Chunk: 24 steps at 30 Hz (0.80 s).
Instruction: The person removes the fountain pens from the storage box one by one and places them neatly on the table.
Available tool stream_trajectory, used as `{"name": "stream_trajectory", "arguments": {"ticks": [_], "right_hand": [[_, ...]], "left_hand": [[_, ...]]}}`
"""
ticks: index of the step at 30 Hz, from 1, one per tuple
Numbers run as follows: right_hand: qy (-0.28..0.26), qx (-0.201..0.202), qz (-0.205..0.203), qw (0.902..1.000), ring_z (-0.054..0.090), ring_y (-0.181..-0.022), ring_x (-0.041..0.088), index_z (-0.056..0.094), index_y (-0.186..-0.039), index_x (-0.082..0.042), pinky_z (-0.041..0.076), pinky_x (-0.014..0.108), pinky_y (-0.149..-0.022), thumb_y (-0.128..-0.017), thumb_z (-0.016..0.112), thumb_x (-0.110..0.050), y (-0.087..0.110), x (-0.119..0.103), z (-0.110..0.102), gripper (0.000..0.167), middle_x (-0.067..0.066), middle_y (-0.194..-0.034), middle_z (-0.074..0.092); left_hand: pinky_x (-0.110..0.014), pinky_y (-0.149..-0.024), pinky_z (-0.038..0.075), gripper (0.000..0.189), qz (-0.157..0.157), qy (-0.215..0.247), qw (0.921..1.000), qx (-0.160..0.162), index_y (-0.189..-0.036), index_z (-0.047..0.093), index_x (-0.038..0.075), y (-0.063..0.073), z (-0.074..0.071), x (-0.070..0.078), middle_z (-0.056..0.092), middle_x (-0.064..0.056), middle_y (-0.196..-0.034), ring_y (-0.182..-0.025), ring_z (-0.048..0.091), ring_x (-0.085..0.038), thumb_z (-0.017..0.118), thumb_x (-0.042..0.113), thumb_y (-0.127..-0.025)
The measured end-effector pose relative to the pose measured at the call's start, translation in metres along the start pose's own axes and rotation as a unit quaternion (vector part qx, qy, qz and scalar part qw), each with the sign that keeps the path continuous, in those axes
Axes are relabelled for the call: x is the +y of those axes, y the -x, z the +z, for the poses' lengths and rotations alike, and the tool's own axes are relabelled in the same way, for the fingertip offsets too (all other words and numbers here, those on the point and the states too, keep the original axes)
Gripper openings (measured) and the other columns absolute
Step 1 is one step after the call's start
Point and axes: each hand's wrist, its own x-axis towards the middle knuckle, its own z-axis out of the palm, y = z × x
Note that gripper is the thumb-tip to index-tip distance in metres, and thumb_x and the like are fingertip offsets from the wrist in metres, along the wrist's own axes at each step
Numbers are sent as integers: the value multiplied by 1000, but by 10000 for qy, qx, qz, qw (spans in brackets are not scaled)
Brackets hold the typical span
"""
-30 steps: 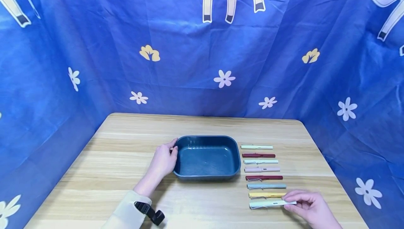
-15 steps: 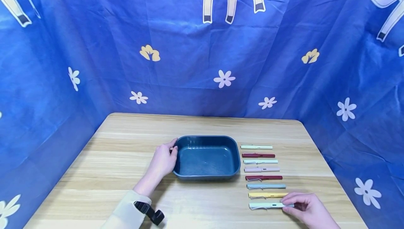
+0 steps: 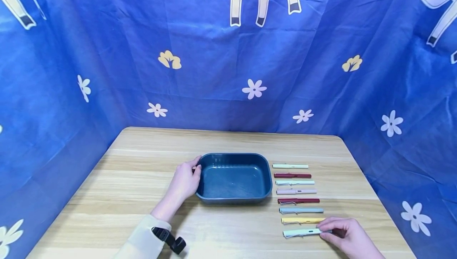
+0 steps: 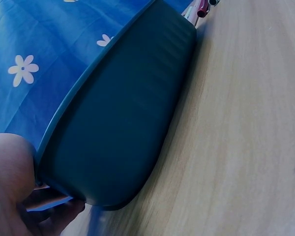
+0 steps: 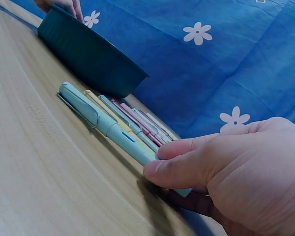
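My left hand (image 3: 185, 180) grips the left end of a dark teal rectangular basin (image 3: 233, 201) standing on the table. In the left wrist view, thumb and fingers are at a corner of the basin's rim (image 4: 71, 101). My right hand (image 3: 346, 233) pinches the right end of a pale mint pen (image 3: 301, 232) between thumb and fingers. That pen has a capped end with a wire clip (image 5: 78, 110), pointing left toward the basin side. Just behind it lies a yellow pen (image 3: 301, 220), partly overlapped by my fingertips in the head view.
Beyond the yellow pen, several pens lie in a column right of the basin: grey-blue (image 3: 301, 210), dark red (image 3: 299, 201), lilac (image 3: 297, 191), pale green (image 3: 295, 182), another dark red (image 3: 292, 175) and another pale green (image 3: 290, 166). Blue patterned cloth (image 3: 221, 108) surrounds the wooden table (image 3: 143, 160).
My right hand has shifted slightly left along the mint pen, whose clip end now sits a little lower and farther right. My left hand and the basin have stayed put.
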Motion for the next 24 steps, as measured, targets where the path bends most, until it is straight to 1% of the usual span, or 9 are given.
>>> {"name": "stream_trajectory", "arguments": {"ticks": [2,4,9,11,16,18,24], "right_hand": [[84,-9,27,10000,73,-93,8,84,-100,-7,59,20,-76,-86,82,8,0,-1,-1,21,4,-100,78],[146,-19,53,9999,72,-93,7,84,-99,-8,59,19,-76,-86,82,7,-1,-2,-1,21,2,-99,78],[289,-33,14,9996,72,-92,8,84,-99,-10,58,18,-75,-86,83,6,-1,-3,-2,20,0,-99,78],[342,-23,-35,9994,73,-91,10,84,-99,-10,58,18,-75,-86,83,5,-1,-4,-1,20,0,-99,78],[384,20,-134,9992,74,-89,18,84,-99,-10,58,18,-75,-87,84,2,-1,-4,-1,17,1,-99,78],[405,49,-153,9991,74,-89,19,84,-99,-10,58,18,-75,-87,85,2,-1,-3,0,18,1,-99,78],[436,102,-115,9989,73,-91,9,84,-99,-10,57,17,-75,-84,84,7,1,-4,0,22,3,-99,78]], "left_hand": [[-53,-99,54,45,18,-1,10000,3,-150,57,-1,0,0,0,63,-27,-139,-121,67,-35,56,14,-108],[-53,-98,55,45,20,8,10000,0,-150,57,-1,0,0,1,63,-27,-139,-120,67,-35,56,14,-108],[-52,-95,55,45,10,-29,10000,1,-150,57,-1,0,0,1,63,-27,-139,-115,69,-33,55,14,-108],[-52,-95,55,45,7,-38,10000,-3,-150,57,-1,0,0,1,63,-27,-139,-113,69,-33,55,14,-108],[-54,-100,54,44,47,-35,10000,-7,-150,57,-2,0,-1,1,62,-28,-139,-119,67,-35,56,13,-108],[-55,-103,52,44,96,-34,9999,-3,-149,57,-2,0,-2,1,62,-28,-139,-123,65,-37,56,13,-108],[-55,-105,50,44,257,-27,9997,-46,-148,57,-5,-2,-5,1,64,-29,-136,-124,65,-38,56,12,-108]]}}
